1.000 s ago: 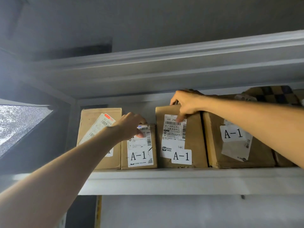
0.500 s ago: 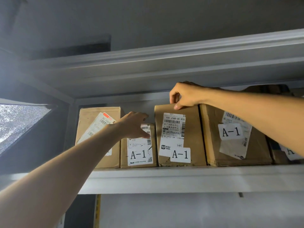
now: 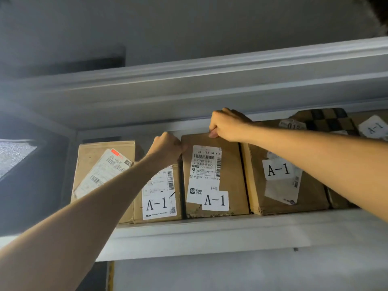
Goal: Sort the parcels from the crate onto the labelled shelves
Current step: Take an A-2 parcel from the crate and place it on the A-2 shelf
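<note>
**A-1 shelf: both hands now on the middle parcel**

Since a second ago the left hand (image 3: 168,148) has come up off the short parcel's (image 3: 159,198) label to the upper left corner of the middle parcel (image 3: 214,177). The right hand's (image 3: 228,124) thumb has moved from the label up to the top edge.

- Right hand: fingers hooked over the top of the middle parcel, thumb on its front face, pinching the top edge. I read that as the steering grip for a tall box high overhead.
- Left hand: fingers curled, knuckles against the parcel's upper left corner. I can't tell whether it pinches that edge or only braces it. Either way it probably stops the box leaning onto its shorter neighbour.
- The middle parcel stands upright on the shelf (image 3: 210,234), its base at the front lip and its A-1 tag (image 3: 215,201) facing out. It sits between the short parcel and the right-hand parcel (image 3: 283,179), tight to both.
- The leftmost parcel (image 3: 105,164) has a skewed label. A checker-taped parcel (image 3: 327,120) lies further right, partly hidden by the right arm.

My read: this is final seating, squaring the box into its slot. The tags I can read all say A-1, so the placement looks right. The crate is out of view, so I can't say how much is left.
</note>
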